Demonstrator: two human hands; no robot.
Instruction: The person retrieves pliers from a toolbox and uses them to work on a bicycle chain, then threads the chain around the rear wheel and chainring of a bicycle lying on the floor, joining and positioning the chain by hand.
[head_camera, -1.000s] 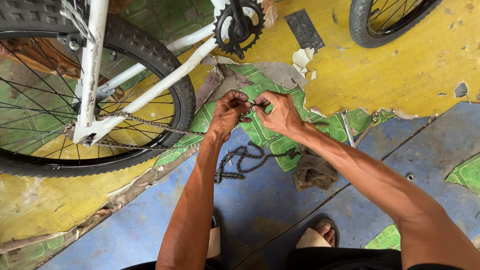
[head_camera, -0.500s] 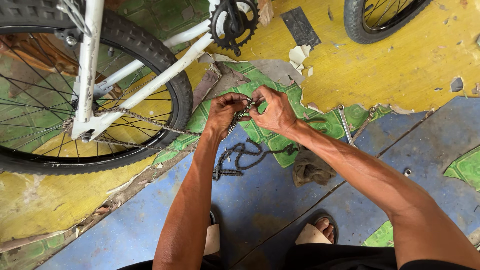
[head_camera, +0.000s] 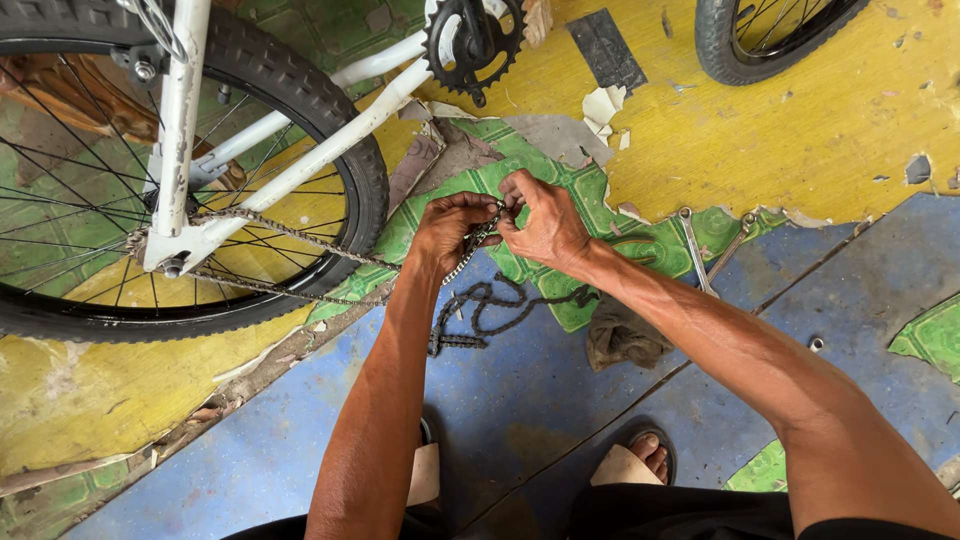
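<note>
Hands pinch bicycle chain (head_camera: 478, 240): left hand (head_camera: 448, 232) and right hand (head_camera: 542, 225) both in closed grip on it; best kept taut, links aligned, slack loop (head_camera: 490, 310) on floor (head_camera: 300, 440) untwisted.

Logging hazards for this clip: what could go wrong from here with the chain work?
1. Both hands, left and right, pinch the chain at one spot; a slip could nip a fingertip between links.
2. The chain runs taut to the rear wheel; if the wheel turns, it might yank the chain from the hands.
3. Wrenches and a rag lie loose near the sandalled feet, a possible trip hazard.
</note>
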